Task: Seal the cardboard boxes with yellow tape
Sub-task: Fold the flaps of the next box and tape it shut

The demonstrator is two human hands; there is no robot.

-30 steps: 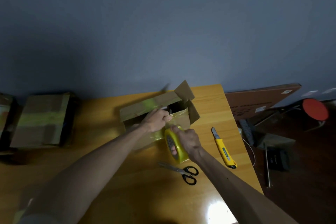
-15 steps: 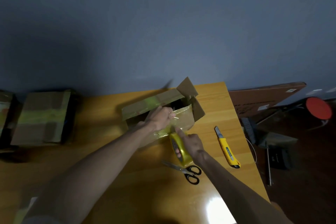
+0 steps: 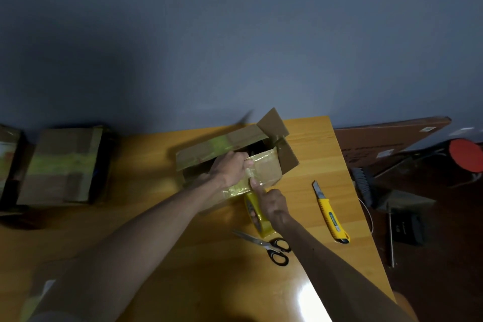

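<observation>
Tape roll (image 3: 261,222) now edge-on

Your bare left arm reaches from the near left corner of the table toward its far edge, and your left hand (image 3: 231,168) curls over the near flap of the open brown cardboard box (image 3: 266,170), thumb lying on top. Your right arm comes in from the near right corner. Your right hand (image 3: 273,204) grips the yellow tape roll (image 3: 262,225), fingers hooked through its core, forefinger stretched straight with its tip pressed on the box's front.
</observation>
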